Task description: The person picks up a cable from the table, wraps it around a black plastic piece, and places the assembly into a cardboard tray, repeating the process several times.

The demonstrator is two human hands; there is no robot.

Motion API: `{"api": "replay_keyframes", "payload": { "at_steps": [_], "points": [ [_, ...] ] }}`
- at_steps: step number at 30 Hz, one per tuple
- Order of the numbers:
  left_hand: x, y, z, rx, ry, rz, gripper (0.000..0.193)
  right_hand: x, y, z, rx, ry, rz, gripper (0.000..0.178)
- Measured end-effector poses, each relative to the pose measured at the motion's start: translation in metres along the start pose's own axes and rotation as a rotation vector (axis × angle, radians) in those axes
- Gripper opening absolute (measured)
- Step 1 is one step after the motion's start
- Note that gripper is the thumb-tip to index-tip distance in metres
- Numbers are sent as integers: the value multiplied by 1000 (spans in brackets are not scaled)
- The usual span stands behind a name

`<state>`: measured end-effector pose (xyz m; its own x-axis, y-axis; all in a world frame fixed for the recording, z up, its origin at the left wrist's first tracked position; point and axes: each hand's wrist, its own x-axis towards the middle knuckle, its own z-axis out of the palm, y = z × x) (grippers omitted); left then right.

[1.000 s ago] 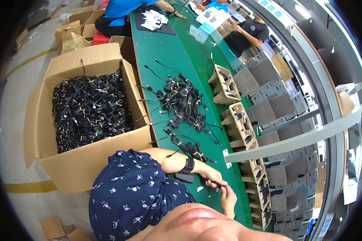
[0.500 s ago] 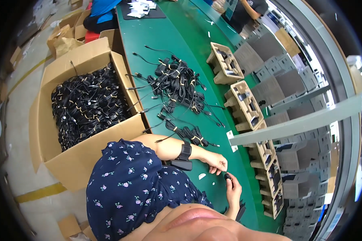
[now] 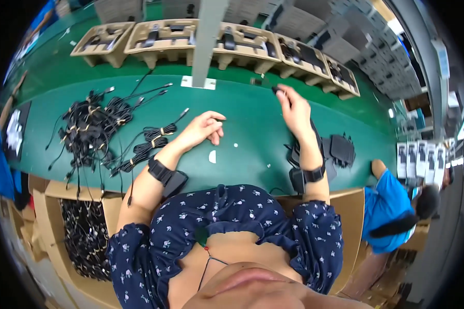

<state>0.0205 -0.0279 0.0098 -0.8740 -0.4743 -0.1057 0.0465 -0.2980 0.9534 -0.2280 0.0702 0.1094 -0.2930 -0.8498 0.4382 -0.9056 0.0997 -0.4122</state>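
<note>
Toward the far side of the green table, my right hand is closed, its thumb and fingertips pinching a small black piece. A blurred small dark bit shows just left of it; whether they are joined I cannot tell. My left hand is over the table with fingers loosely bent and apart, and nothing shows in it. Just left of that hand lie tied black cable bundles, and a larger heap of black cables spreads farther left. Black flat pieces lie right of my right forearm.
Moulded cardboard trays holding black parts line the far side, behind a grey metal post. A carton of cables stands at lower left. People in blue sit at both sides, one at right. White scraps dot the table.
My view has swung from the left to face the table. My hands, close together before, are now apart: the right hand has reached outward with the black piece, the left holds nothing visible.
</note>
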Motion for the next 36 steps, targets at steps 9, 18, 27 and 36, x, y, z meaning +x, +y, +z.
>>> {"api": "replay_keyframes", "payload": {
  "at_steps": [9,18,27,36],
  "points": [
    [-3,-3,8,-16,-49,-42,26,101,49,-32,-161,127,198,37],
    [-2,-5,4,-24,-51,-42,25,189,4,30,-169,-143,14,37],
    [-3,-7,4,-41,-58,-43,23,231,-59,90,-623,-480,-108,33],
    [-1,-9,5,-35,-68,-4,22,216,-48,171,-225,-74,-37,35]
  ]
}}
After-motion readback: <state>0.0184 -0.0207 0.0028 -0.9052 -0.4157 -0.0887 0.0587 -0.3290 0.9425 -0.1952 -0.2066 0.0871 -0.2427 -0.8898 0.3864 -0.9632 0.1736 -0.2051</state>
